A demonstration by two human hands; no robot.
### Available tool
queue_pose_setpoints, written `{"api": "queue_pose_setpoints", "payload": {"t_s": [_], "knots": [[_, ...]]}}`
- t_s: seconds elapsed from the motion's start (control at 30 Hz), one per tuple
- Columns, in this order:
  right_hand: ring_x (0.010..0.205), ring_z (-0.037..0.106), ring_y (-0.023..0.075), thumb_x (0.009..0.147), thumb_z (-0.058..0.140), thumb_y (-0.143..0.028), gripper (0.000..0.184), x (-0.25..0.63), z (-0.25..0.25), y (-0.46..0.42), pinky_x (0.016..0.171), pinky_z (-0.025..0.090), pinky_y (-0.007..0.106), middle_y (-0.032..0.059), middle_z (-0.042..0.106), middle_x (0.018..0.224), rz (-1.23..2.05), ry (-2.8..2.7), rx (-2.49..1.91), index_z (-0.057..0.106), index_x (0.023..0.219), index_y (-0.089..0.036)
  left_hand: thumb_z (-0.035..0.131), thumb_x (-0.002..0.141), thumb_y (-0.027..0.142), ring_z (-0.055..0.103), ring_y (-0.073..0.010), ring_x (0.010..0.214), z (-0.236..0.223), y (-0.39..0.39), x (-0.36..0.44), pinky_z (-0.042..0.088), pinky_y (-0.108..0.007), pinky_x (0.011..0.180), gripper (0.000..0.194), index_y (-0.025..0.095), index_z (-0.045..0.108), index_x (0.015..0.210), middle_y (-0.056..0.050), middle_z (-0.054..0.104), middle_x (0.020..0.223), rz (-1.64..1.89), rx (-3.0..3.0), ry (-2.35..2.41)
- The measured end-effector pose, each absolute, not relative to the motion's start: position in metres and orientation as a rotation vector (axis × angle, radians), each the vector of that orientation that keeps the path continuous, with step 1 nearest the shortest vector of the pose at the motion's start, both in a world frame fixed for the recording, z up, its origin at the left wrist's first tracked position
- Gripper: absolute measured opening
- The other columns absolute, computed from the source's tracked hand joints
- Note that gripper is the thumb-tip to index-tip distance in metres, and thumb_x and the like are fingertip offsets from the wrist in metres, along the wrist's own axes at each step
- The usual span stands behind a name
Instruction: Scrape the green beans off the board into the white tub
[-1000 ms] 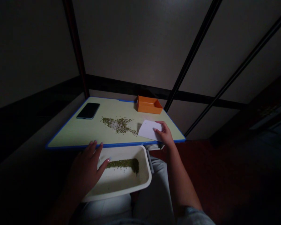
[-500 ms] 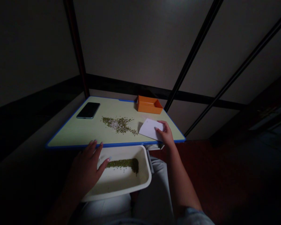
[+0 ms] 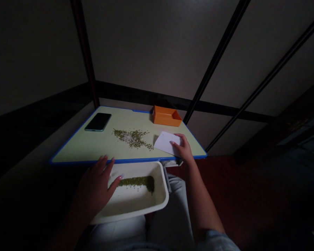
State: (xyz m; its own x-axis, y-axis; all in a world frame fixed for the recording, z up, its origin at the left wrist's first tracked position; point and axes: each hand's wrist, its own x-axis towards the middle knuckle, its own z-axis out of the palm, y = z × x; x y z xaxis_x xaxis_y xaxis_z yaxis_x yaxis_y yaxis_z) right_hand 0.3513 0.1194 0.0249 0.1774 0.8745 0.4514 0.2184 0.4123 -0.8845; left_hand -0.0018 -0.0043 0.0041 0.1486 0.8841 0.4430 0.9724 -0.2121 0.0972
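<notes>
My right hand (image 3: 182, 149) grips a white card (image 3: 166, 142) that rests tilted on the pale green table (image 3: 94, 146), just right of a scatter of small green beans mixed with white grains (image 3: 132, 137). My left hand (image 3: 96, 186) holds the left rim of a white tub (image 3: 157, 204) sitting on my lap under the table's near edge, thumb inside the rim. A strip of green beans (image 3: 138, 181) lies along the tub's far side.
A black phone (image 3: 98, 122) lies at the table's far left. An orange tray (image 3: 166, 116) stands at the far right corner. The table has a blue edge (image 3: 136, 160). Dark wall panels with black rails rise behind.
The white card and my right hand shifted slightly up and left toward the beans. My left hand and the tub stayed in place.
</notes>
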Motion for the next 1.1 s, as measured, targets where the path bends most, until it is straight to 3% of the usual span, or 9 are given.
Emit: {"api": "queue_pose_setpoints", "payload": {"t_s": [1.1], "knots": [[0.098, 0.06, 0.0245, 0.065, 0.08, -0.042, 0.043, 0.351, 0.0252, 0.119, 0.083, 0.051, 0.035, 0.0033, 0.066, 0.105, 0.695, -1.349, -1.068, 0.064, 0.102, -0.027, 0.037, 0.09, 0.052, 0.047, -0.0368, 0.14, 0.0076, -0.0045, -0.0013, 0.045, -0.054, 0.106, 0.061, 0.013, 0.058, 0.132, -0.023, 0.054, 0.146, -0.619, -2.225, -1.836]]}}
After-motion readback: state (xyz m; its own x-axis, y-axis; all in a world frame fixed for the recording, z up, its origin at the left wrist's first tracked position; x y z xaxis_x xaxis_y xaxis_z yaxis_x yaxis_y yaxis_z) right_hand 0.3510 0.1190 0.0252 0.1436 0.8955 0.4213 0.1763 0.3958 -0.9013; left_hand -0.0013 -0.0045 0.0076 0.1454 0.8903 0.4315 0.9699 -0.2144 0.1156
